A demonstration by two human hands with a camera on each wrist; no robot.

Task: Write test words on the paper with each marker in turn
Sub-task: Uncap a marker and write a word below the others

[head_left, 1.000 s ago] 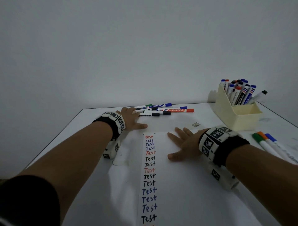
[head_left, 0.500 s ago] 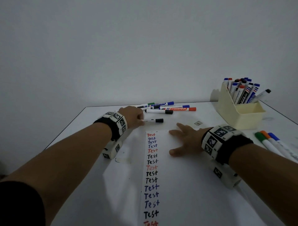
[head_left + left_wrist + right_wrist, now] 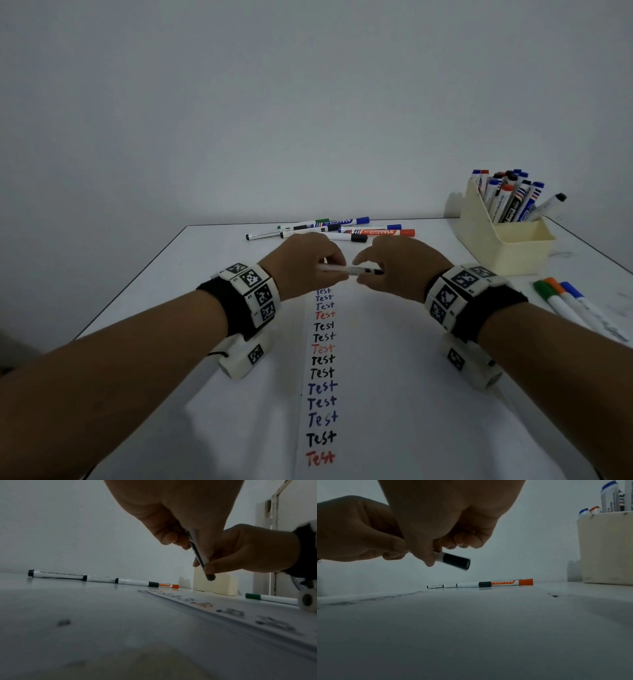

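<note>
A slim white marker with a black cap [image 3: 356, 270] [image 3: 199, 557] [image 3: 453, 560] is held level above the top of the paper strip [image 3: 322, 377]. My left hand [image 3: 308, 265] [image 3: 180, 524] grips its barrel. My right hand [image 3: 394, 267] [image 3: 440, 536] pinches the marker at the cap end, thumb and fingers curled round it; the cap is on. The strip carries a column of "Test" words in black, blue and red. Its topmost words are hidden behind my left hand.
Several capped markers [image 3: 342, 230] lie in a loose row at the table's far edge. A cream holder [image 3: 507, 240] full of markers stands at the back right. Green, orange and blue markers [image 3: 561, 298] lie at the right edge. A plain wall rises behind.
My left hand took the black-capped marker from the far row and brought it back over the paper. My right hand lifted off the sheet and closed on the marker's cap end.
</note>
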